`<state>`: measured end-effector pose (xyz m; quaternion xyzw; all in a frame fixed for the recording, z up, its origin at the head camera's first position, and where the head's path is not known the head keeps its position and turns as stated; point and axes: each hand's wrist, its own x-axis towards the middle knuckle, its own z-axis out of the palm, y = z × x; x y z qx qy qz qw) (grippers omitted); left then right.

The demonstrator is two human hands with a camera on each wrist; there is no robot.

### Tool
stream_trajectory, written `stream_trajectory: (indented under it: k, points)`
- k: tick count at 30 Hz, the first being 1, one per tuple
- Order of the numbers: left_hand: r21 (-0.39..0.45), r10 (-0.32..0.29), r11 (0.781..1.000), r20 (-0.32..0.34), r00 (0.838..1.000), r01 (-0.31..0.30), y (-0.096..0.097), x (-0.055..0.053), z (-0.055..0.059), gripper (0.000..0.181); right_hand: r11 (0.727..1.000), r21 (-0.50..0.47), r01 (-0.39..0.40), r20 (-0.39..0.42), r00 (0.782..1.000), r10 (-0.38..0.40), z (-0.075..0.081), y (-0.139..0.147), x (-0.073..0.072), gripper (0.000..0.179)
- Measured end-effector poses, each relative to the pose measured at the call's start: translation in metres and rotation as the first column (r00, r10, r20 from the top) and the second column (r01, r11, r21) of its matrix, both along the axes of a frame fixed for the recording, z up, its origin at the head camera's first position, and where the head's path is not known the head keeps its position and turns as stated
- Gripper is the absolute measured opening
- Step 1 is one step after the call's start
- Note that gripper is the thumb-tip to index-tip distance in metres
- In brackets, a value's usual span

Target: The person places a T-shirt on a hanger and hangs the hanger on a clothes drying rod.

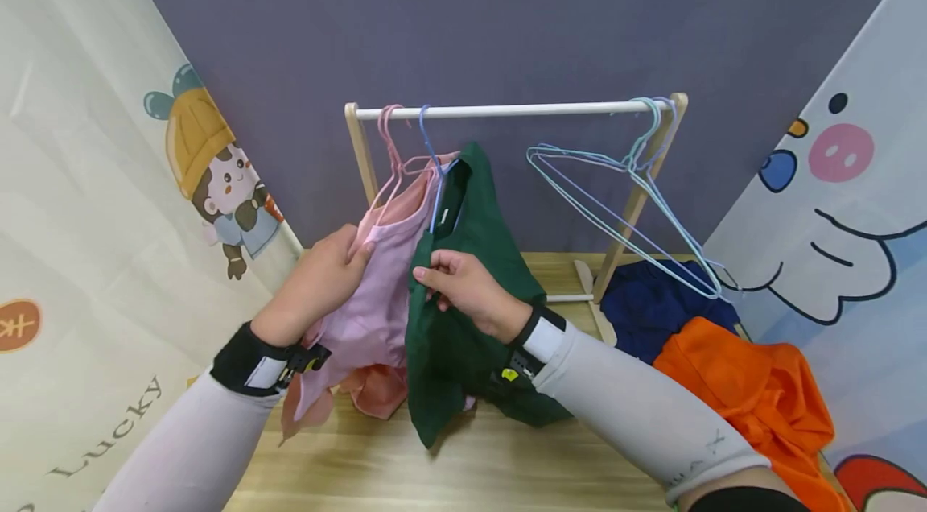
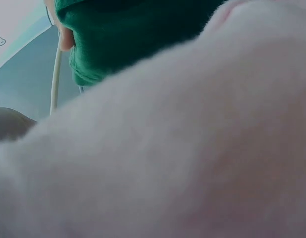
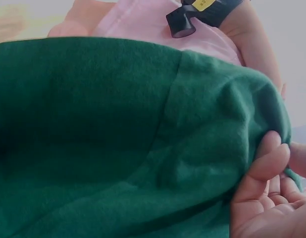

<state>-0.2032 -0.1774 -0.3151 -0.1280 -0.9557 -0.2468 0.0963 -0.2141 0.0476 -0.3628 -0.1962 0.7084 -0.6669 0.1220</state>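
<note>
Apparent step in hand: seating green shirt (image 1: pixel 500 254) on blue hanger (image 1: pixel 429 143), near left end of rail (image 1: pixel 507 110). With right hand (image 1: pixel 469 290), pinching its edge; with left hand (image 1: pixel 319 278), touching pink top (image 1: pixel 380 311), cannot tell whether gripping. Next, likely: even out shoulders, then release.

Garments (image 1: pixel 391 286) left on rail (image 1: pixel 500 110), hangers (image 1: pixel 633 167) right, cloths (image 1: pixel 746 387) lower right.

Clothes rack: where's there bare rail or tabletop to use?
Free: white rail between blue hanger and bare hangers at right; wooden tabletop in front of green garment. Crowded: rail's left end, pink hangers; tabletop's right, navy garment, orange garment.
</note>
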Motion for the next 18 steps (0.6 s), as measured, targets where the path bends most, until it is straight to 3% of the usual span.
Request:
stream_trajectory:
  k: [3,11,15,18]
  points:
    - [0.002,0.004,1.0,-0.012,1.0,-0.004,0.0,-0.003,-0.004,0.029,1.0,0.029,-0.006,-0.008,1.0,0.006,-0.004,0.002,-0.002,0.023]
    - [-0.011,0.005,1.0,-0.034,0.999,-0.005,-0.003,-0.006,-0.007,0.034,0.995,0.095,-0.036,-0.022,0.999,0.038,0.017,0.032,0.017,0.029]
    - [-0.014,0.014,1.0,-0.076,0.997,-0.016,-0.004,-0.003,-0.007,0.038,0.984,0.176,0.035,-0.156,0.988,-0.007,0.007,0.067,0.021,0.023]
    - [-0.012,0.024,1.0,-0.131,0.991,-0.026,-0.006,0.002,-0.008,0.043,0.955,0.258,0.145,-0.266,0.961,-0.074,-0.009,0.108,0.026,0.021]
